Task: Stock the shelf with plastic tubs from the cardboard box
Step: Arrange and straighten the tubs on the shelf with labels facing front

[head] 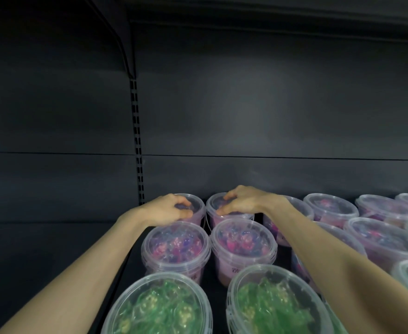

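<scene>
Nearest, a clear round plastic tub with green contents point(159, 307) and a second green-filled clear tub point(270, 307) stand side by side on the dark shelf point(218, 290). The bottom edge cuts both off, and their contents are a blurred tangle under the lids. Just behind stand a clear lidded tub of pink and purple contents point(176, 247) and a matching pink-and-purple tub point(244, 244); the print on their walls is too small to read. The bare right forearm point(330, 256) crosses above the shelf and hides much of the tubs beneath it. In the back row the left hand point(171, 209) has its grip closed on the lid of the left rear clear plastic tub point(196, 209), fingers curled on top and thumb at the near rim. The right hand point(241, 202) grips the lid of the right rear clear plastic tub point(234, 220) the same way, covering most of it. To the right, further pink-filled tubs point(330, 208) blur toward the frame edge, which cuts some off. Farthest are a slotted metal upright point(138, 153) and the dim dark back panel point(270, 116).
</scene>
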{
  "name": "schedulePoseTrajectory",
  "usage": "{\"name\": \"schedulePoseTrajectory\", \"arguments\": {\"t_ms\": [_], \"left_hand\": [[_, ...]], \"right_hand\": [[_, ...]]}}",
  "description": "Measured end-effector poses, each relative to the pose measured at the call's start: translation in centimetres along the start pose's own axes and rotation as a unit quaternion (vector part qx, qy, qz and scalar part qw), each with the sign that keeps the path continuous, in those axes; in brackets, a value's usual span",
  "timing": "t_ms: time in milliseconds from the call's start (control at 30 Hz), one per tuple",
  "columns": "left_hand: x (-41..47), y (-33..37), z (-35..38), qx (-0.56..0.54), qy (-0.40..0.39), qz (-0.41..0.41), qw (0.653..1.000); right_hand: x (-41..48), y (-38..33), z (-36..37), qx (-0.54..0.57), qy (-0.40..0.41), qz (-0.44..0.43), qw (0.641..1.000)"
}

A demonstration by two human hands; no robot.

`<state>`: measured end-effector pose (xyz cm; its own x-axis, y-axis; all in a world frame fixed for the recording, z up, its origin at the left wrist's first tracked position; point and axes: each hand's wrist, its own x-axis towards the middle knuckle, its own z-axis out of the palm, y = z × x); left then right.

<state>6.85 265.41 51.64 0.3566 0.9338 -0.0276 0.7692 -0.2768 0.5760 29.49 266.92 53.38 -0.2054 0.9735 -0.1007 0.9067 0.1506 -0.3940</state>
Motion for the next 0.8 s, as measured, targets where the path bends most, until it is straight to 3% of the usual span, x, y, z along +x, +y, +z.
{"name": "schedulePoseTrajectory", "arguments": {"t_ms": [400, 500, 633, 800], "left_hand": [[-0.2, -0.5, -0.3, -0.063, -0.013, 0.008, 0.998], [-0.7, -0.1, 0.2, -0.054, 0.062, 0.034, 0.996], [-3.7, 1.3, 0.3, -0.023, 0.180, 0.093, 0.979], [-9.0, 2.2, 0.8, 0.043, 0.095, 0.057, 0.993]], "right_hand": [[-0.3, -0.1, 0.6, 0.007, 0.011, 0.005, 1.000], [-1.4, -0.3, 0.7, -0.027, 0.038, -0.003, 0.999], [-4.9, -0.9, 0.3, -0.007, 0.140, -0.061, 0.988], [-11.2, -0.6, 1.0, -0.006, 0.114, -0.079, 0.990]]}}
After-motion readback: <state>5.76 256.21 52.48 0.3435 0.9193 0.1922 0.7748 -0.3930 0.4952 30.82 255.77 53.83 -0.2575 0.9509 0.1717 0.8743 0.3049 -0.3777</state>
